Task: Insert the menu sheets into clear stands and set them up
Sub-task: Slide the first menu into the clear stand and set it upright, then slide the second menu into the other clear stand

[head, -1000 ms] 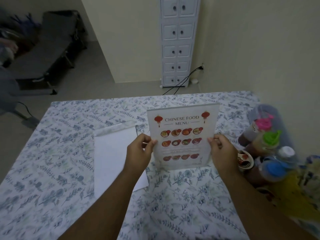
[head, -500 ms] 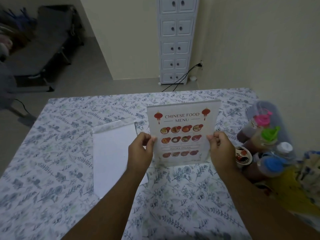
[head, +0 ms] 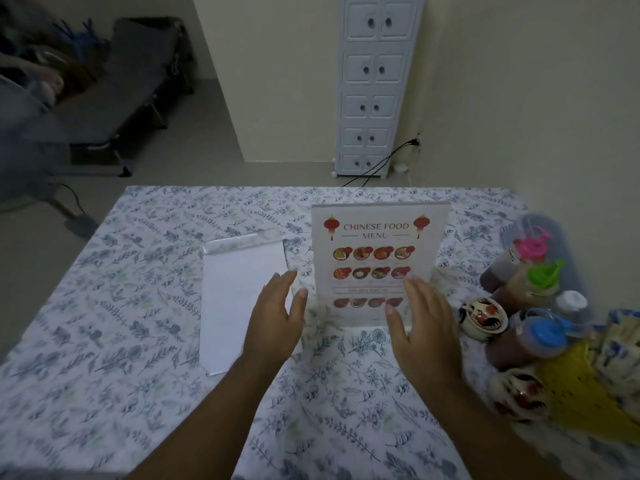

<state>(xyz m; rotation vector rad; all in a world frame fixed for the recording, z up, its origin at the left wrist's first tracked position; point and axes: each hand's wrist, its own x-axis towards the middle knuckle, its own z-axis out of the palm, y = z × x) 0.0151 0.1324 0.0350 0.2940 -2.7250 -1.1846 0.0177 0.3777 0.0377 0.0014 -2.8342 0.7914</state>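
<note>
A: Entry, largest item first. What carries everything?

B: A table (head: 104, 323) under a floral cloth, blue-grey leaves on white. Behind it a pale wall and a tall white drawer cabinet (head: 375, 84), with a dark cable running from a wall socket to the floor beside it.

A: Next in size?

B: A second clear stand (head: 239, 299) lying flat on the cloth, left of centre, blank white sheet showing. Its far end is a transparent strip.

A: And the task item?

B: The menu stand (head: 377, 265) is upright on the table, just right of centre, its base resting on the cloth. The sheet inside reads "CHINESE FOOD MENU", two red lanterns at the top, rows of dish photos below. It faces the camera.

A: Hands?

B: Both empty, fingers spread, palms down. The left hand (head: 277, 313) hovers over the near right corner of the flat stand, just beside the upright one; contact with the sheet below cannot be told. The right hand (head: 424, 320) overlaps the lower right corner of the menu stand in view, not gripping it.

A: Smaller items?

B: Right edge: squeeze bottles (head: 523, 282) with pink, green, blue and white caps, clustered. Two small painted cups (head: 483, 318) lie near them.
</note>
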